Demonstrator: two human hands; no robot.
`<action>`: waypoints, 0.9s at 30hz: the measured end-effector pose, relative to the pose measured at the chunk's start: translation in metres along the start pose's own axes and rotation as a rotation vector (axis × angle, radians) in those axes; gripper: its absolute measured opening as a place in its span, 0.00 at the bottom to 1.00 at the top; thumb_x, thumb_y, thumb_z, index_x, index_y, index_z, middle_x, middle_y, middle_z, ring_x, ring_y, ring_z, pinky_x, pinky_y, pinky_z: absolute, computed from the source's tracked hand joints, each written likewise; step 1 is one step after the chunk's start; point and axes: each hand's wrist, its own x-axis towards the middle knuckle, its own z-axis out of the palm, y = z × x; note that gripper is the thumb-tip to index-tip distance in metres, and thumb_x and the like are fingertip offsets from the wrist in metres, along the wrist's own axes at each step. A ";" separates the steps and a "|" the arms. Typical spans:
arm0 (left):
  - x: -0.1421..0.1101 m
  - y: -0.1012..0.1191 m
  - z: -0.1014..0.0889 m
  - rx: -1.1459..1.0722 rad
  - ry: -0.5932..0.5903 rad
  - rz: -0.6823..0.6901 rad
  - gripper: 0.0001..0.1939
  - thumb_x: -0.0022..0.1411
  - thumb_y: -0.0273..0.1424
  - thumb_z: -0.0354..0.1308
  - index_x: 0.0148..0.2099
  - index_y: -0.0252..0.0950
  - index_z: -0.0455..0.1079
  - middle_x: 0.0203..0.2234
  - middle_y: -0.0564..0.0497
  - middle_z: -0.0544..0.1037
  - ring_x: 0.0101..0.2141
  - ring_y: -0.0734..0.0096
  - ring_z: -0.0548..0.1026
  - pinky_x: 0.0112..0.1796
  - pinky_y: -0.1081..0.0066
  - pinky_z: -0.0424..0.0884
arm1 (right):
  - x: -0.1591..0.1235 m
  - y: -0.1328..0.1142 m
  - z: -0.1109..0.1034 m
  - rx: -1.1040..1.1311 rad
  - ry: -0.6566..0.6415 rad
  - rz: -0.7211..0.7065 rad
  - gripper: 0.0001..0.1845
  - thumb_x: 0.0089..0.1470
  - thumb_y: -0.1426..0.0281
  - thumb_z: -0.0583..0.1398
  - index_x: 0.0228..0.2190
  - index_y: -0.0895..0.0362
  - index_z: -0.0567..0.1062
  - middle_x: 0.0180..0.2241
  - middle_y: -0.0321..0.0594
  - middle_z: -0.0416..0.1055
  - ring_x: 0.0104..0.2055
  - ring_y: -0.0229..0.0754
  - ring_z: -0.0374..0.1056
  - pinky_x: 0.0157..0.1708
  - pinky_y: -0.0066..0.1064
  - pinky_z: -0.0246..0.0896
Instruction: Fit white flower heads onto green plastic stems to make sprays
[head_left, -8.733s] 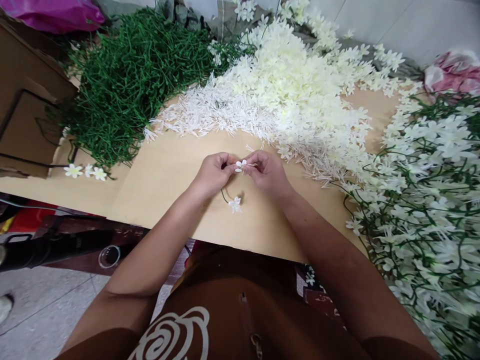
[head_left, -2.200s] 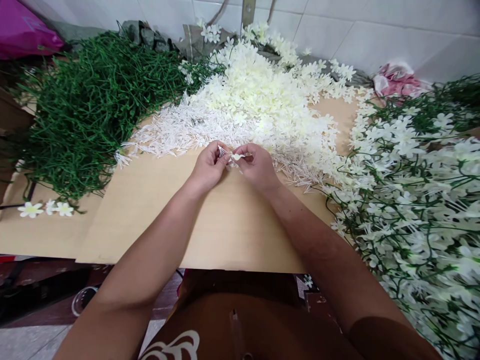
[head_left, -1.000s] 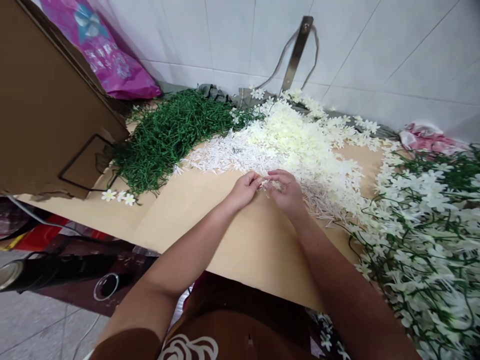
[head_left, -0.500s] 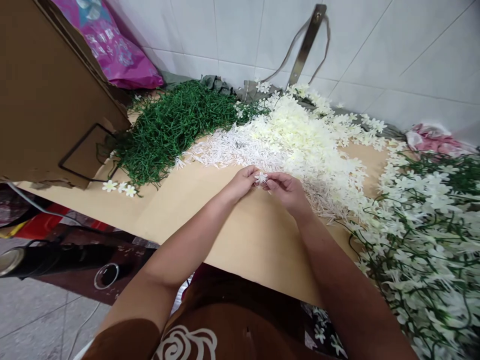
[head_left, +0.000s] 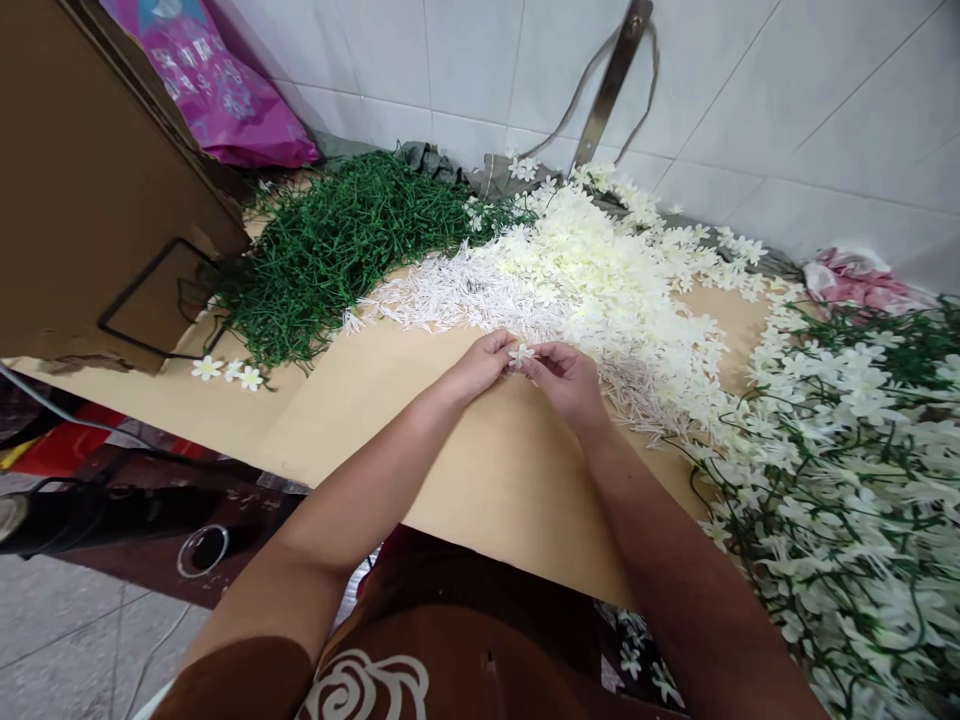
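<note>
A small white artificial flower (head_left: 520, 355) is pinched between my two hands above the brown tabletop (head_left: 465, 470). My left hand (head_left: 486, 362) closes on it from the left. From the right, my right hand (head_left: 564, 378) grips it with the fingertips. Just beyond my hands spreads a heap of thin white plastic pieces (head_left: 450, 290). It runs into a large pile of cream-white blossoms (head_left: 592, 255). Green plastic stems (head_left: 352, 245) lie heaped to the left. Finished-looking white flowers on green stems (head_left: 847, 500) fill the right side.
A cardboard box (head_left: 82, 200) stands at the left, with a few loose blossoms (head_left: 225, 371) near it. Behind are a pink bag (head_left: 240, 110), a metal bar (head_left: 611, 90) against the tiled wall and a pink-white cloth (head_left: 862, 282). A black cylinder (head_left: 112, 515) lies below the table at left.
The view has shifted slightly. Both hands stay together on the flower, and the right fingers have moved a little around it.
</note>
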 end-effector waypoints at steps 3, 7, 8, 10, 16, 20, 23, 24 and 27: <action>0.000 -0.002 0.002 0.048 0.003 0.002 0.12 0.61 0.21 0.52 0.25 0.33 0.60 0.16 0.59 0.62 0.19 0.82 0.58 0.26 0.78 0.53 | 0.001 0.002 0.002 -0.067 0.069 -0.016 0.13 0.40 0.61 0.68 0.25 0.56 0.75 0.22 0.34 0.73 0.23 0.34 0.65 0.26 0.28 0.60; -0.002 -0.008 0.005 0.143 -0.020 0.029 0.12 0.63 0.23 0.50 0.25 0.34 0.59 0.16 0.59 0.62 0.20 0.82 0.57 0.26 0.77 0.53 | 0.000 0.004 0.005 -0.164 0.144 -0.034 0.11 0.41 0.63 0.66 0.24 0.57 0.73 0.21 0.34 0.72 0.22 0.33 0.63 0.25 0.28 0.58; -0.003 -0.007 0.005 0.184 -0.041 0.033 0.13 0.63 0.24 0.49 0.25 0.34 0.59 0.17 0.59 0.62 0.20 0.82 0.57 0.26 0.77 0.54 | 0.000 0.004 0.005 -0.183 0.158 -0.038 0.10 0.41 0.63 0.65 0.24 0.57 0.73 0.20 0.34 0.72 0.22 0.33 0.62 0.25 0.28 0.58; -0.004 0.002 0.000 0.324 -0.074 0.050 0.11 0.62 0.25 0.51 0.26 0.34 0.61 0.18 0.58 0.64 0.21 0.81 0.60 0.27 0.76 0.56 | -0.001 0.006 0.006 -0.208 0.177 -0.038 0.10 0.41 0.64 0.64 0.23 0.56 0.72 0.20 0.33 0.71 0.22 0.34 0.62 0.25 0.29 0.58; -0.009 0.066 -0.084 1.230 0.669 0.309 0.09 0.61 0.24 0.51 0.42 0.34 0.71 0.43 0.42 0.75 0.46 0.59 0.70 0.47 0.62 0.63 | 0.000 0.014 0.004 -0.195 0.172 0.031 0.09 0.37 0.64 0.63 0.22 0.55 0.69 0.19 0.32 0.67 0.20 0.34 0.59 0.23 0.29 0.57; -0.015 0.079 -0.159 1.646 0.826 0.144 0.16 0.59 0.25 0.53 0.50 0.33 0.71 0.51 0.34 0.71 0.54 0.44 0.65 0.50 0.53 0.60 | 0.003 0.019 0.006 -0.197 0.100 0.032 0.09 0.37 0.64 0.62 0.20 0.55 0.68 0.17 0.30 0.63 0.20 0.32 0.57 0.22 0.27 0.53; -0.014 0.076 -0.189 1.713 0.772 0.112 0.13 0.60 0.27 0.52 0.44 0.33 0.74 0.46 0.36 0.75 0.51 0.45 0.68 0.50 0.53 0.60 | 0.004 0.020 0.009 -0.200 0.083 0.023 0.08 0.37 0.65 0.61 0.19 0.55 0.68 0.16 0.29 0.62 0.19 0.32 0.56 0.22 0.27 0.51; -0.012 0.077 -0.193 1.688 0.784 0.145 0.12 0.60 0.28 0.51 0.42 0.34 0.75 0.44 0.37 0.76 0.49 0.47 0.69 0.49 0.53 0.60 | 0.004 0.020 0.009 -0.198 0.086 0.024 0.08 0.37 0.65 0.61 0.19 0.55 0.68 0.16 0.29 0.62 0.19 0.31 0.56 0.22 0.27 0.51; -0.007 0.090 -0.193 1.581 0.868 0.251 0.13 0.62 0.34 0.50 0.40 0.35 0.75 0.40 0.40 0.77 0.46 0.50 0.71 0.49 0.54 0.59 | 0.004 0.020 0.009 -0.168 0.097 0.034 0.08 0.37 0.65 0.62 0.19 0.55 0.68 0.16 0.28 0.62 0.19 0.31 0.56 0.21 0.27 0.50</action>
